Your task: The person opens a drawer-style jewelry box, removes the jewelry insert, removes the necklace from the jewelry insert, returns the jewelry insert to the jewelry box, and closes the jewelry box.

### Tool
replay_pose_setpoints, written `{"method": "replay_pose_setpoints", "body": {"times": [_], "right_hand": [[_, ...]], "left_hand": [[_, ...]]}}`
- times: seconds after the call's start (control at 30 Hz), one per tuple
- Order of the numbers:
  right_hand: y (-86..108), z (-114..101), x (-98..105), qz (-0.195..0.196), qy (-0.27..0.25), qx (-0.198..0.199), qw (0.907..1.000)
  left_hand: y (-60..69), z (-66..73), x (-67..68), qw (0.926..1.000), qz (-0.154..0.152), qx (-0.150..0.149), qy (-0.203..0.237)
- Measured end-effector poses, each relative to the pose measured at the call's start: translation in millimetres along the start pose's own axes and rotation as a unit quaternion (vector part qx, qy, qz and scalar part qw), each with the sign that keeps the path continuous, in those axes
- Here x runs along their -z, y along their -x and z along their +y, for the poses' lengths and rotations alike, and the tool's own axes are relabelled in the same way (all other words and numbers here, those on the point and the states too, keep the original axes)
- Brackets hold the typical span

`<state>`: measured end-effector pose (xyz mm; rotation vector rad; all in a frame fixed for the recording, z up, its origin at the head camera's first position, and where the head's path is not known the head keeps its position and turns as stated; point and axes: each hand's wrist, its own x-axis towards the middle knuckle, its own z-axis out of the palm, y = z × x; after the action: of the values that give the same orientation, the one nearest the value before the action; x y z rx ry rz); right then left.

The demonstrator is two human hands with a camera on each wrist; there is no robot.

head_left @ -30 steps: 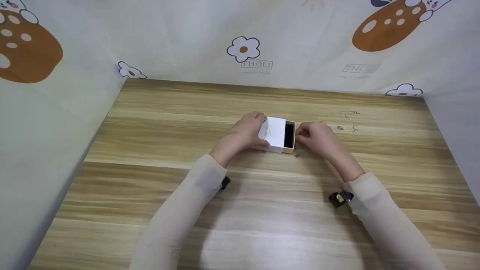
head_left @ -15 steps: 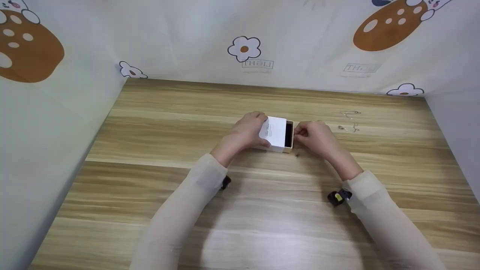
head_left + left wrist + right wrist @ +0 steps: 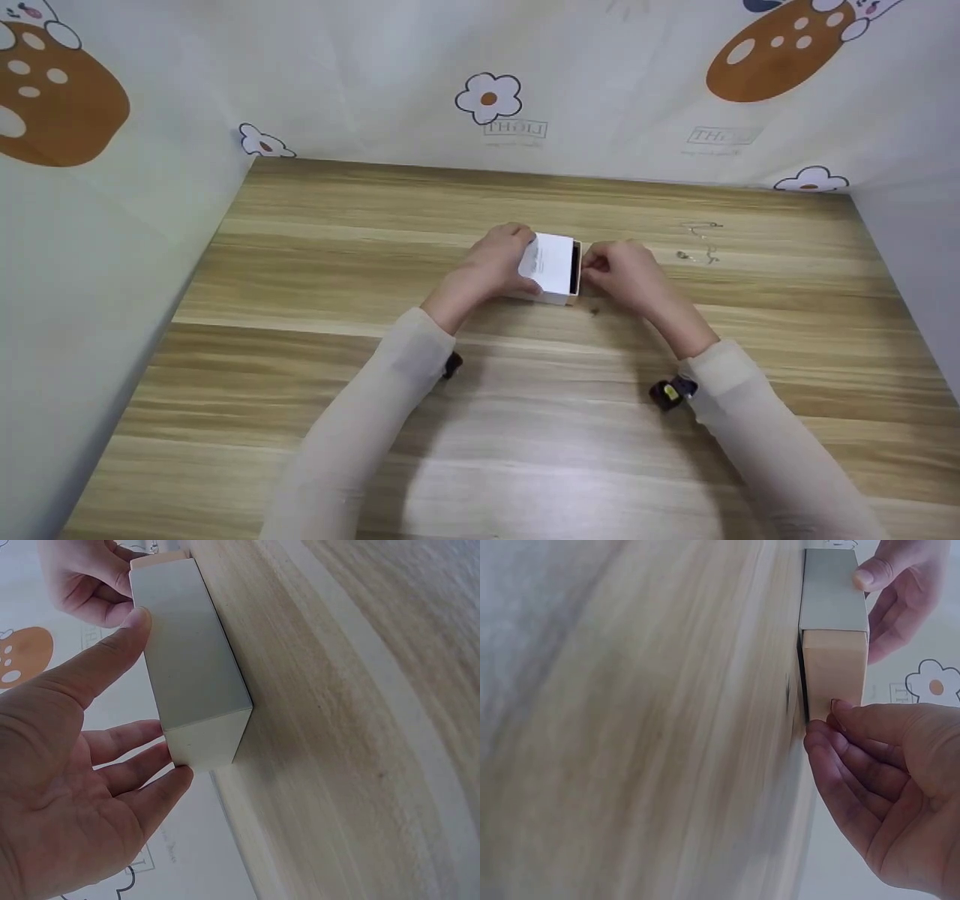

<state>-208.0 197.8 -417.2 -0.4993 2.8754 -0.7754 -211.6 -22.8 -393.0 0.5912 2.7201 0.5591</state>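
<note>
A small white cardboard drawer box point(image 3: 551, 264) lies on the wooden table; its sleeve has faint print on top. My left hand point(image 3: 491, 259) grips the sleeve from its left end, thumb on the near side and fingers on the far side. From the sleeve's right end sticks out a short stretch of the tan drawer point(image 3: 834, 664), with a narrow strip of black lining showing in the head view. My right hand point(image 3: 622, 274) has its thumb and fingertips together at the drawer's outer end. Whether a pull tab sits between them is hidden.
Thin silvery chains point(image 3: 711, 255), apparently jewellery, lie to the right beyond my right hand. A tiny dark object point(image 3: 595, 311) rests near the box's front right corner. A patterned curtain point(image 3: 375, 90) hangs behind the table point(image 3: 360, 225).
The drawer has slid left into the sleeve, so less black lining shows. My right hand moved left with it; the left hand and sleeve stayed almost still.
</note>
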Motion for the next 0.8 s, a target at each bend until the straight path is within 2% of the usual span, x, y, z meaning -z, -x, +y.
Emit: {"method": "replay_pose_setpoints", "body": {"times": [0.3, 0.5, 0.63, 0.8], "right_hand": [[-2.3, -6, -7, 0.009, -0.005, -0.002, 0.9999], [-3.9, -6, -9, 0.018, -0.006, 0.011, 0.9998], [-4.9, -5, -3, 0.011, -0.008, -0.010, 0.9999], [-7.2, -3, 14, 0.023, 0.001, -0.027, 0.9994]], "left_hand": [[-0.1, 1.0, -1.5, 1.0000, 0.000, 0.000, 0.006], [-0.3, -1.1, -2.0, 0.9999, -0.002, -0.002, 0.011], [-1.0, -8.1, -4.8, 0.9998, 0.000, -0.005, 0.019], [-3.2, -17.3, -6.8, 0.9997, 0.006, -0.001, 0.025]]}}
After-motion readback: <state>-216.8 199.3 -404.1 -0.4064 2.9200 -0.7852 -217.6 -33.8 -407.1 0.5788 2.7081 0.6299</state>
